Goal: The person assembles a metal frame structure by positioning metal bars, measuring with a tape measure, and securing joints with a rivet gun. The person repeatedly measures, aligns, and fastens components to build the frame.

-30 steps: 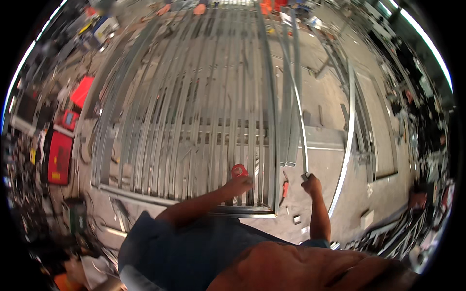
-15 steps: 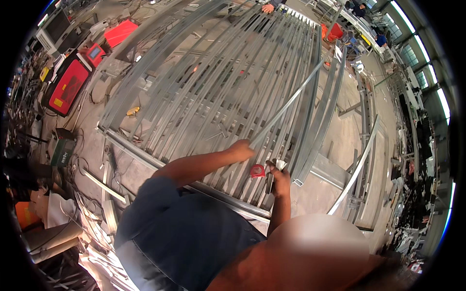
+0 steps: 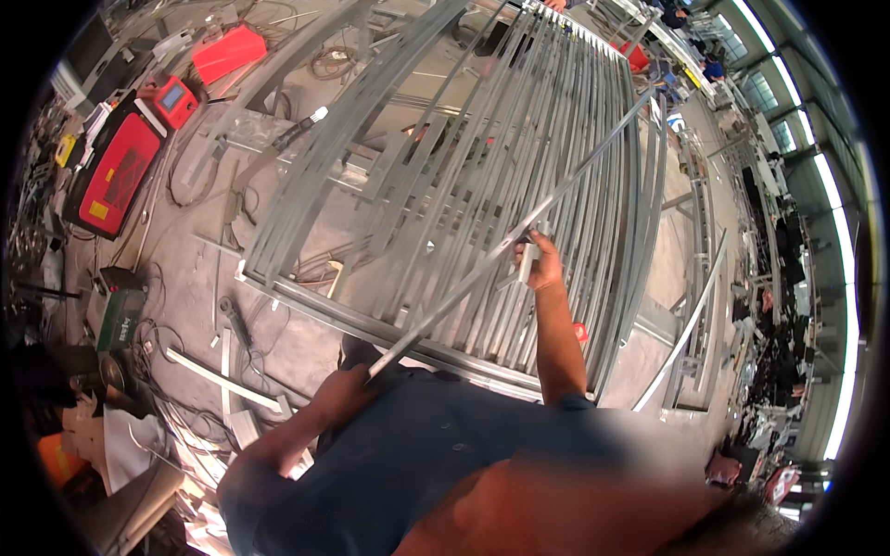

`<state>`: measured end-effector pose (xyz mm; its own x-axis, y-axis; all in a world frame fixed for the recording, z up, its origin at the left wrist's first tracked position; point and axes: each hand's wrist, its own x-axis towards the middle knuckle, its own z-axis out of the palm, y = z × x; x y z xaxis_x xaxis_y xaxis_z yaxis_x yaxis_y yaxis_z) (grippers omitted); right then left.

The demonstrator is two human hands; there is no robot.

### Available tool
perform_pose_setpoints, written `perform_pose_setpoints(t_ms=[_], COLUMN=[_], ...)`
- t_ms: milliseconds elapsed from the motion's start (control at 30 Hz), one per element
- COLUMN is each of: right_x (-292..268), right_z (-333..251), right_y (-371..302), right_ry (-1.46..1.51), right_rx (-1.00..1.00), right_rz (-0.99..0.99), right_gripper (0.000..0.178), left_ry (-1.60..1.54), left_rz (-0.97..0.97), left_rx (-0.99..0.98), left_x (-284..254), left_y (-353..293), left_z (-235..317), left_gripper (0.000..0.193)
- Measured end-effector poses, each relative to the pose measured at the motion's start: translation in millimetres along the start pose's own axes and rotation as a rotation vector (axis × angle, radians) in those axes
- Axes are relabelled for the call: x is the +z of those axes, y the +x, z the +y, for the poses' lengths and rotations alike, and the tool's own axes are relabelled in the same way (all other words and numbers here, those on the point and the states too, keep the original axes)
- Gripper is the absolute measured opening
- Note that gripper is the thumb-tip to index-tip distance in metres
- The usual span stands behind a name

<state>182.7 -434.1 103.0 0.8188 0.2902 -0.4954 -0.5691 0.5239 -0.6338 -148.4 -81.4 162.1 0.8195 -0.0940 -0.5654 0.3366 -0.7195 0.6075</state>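
Note:
A long thin metal bar [image 3: 445, 308] slants over a large metal frame [image 3: 315, 310] filled with parallel bars. My left hand [image 3: 341, 391] is closed round the bar's near end, close to my body. Farther along the bar, my right hand [image 3: 545, 264] is closed on a short pale metal piece [image 3: 527, 263], its fingertips up against the bar. Whether those fingers also grip the bar I cannot tell. A red tape measure [image 3: 579, 332] lies on the frame's bars, to the right of my right forearm.
On the left stand a red-and-black machine [image 3: 120, 176] and a red box [image 3: 229, 54]. An angle grinder [image 3: 235, 321] and cables lie on the floor near the frame's left corner. Another person's hand [image 3: 556, 5] is at the frame's far end. Metal lengths [image 3: 681, 324] lie at right.
My left hand has drawn back toward my body with the bar's end. My right hand has moved forward, from beside the tape measure to the bar, with the pale piece in it.

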Motion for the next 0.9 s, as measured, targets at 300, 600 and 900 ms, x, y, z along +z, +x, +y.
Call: perform_pose_setpoints(t_ms=[300,600,900], right_x=[176,267,284], right_z=[128,164,156], right_y=[0,68,191], right_ry=[-0.108,-0.184,-0.2], right_rx=[0.077,0.136,0.194], right_rz=[-0.238,-0.45,-0.322], right_gripper=[0.051,0.057,0.041], left_ry=[0.141,0.207,-0.018], left_rz=[0.512,0.474,0.588], left_rx=[-0.093,-0.151,-0.209], left_x=[-44,-33,-49], left_y=[-89,-145,-54], left_z=[-188,-257,-197], left_gripper=[0.015,0.036,0.029])
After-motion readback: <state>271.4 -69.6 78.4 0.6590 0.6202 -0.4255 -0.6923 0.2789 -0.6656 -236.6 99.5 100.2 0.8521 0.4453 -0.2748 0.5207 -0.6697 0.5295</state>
